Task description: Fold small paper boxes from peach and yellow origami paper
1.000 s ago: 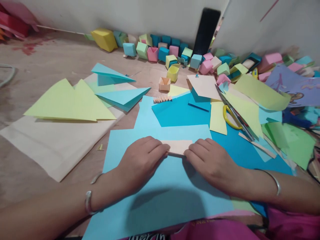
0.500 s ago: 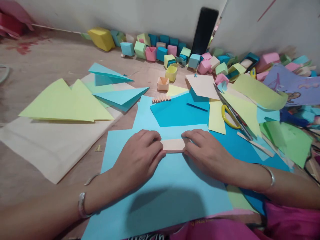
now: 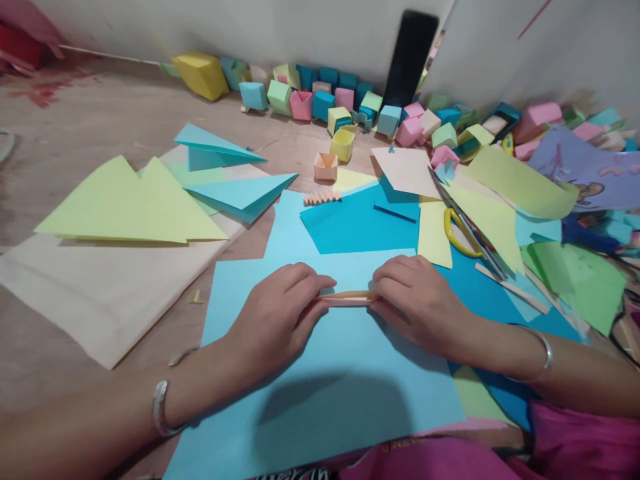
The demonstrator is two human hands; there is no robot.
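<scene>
A narrow peach paper strip [image 3: 349,299], folded lengthwise, stretches between my two hands over a light blue sheet [image 3: 345,387]. My left hand [image 3: 283,303] pinches its left end between thumb and fingers. At the other end, my right hand [image 3: 417,300] grips it the same way, fingers curled over the top. The strip's layers stand slightly apart along the middle; its ends are hidden under my fingers. Just beyond lie a small zigzag-pleated peach paper piece [image 3: 323,199] and a dark blue sheet [image 3: 367,223].
Folded paper cubes [image 3: 303,105] line the wall, where a black phone [image 3: 410,60] leans. Scissors with a yellow handle [image 3: 463,233] lie on paper scraps at right. Light blue paper planes [image 3: 245,193] and yellow-green folded paper [image 3: 125,210] lie at left, near an open peach box [image 3: 326,167].
The strip's broad face has tilted and folded, so it now looks thinner with a gap between layers. My left fingers have straightened a little; the right ones have curled over the end.
</scene>
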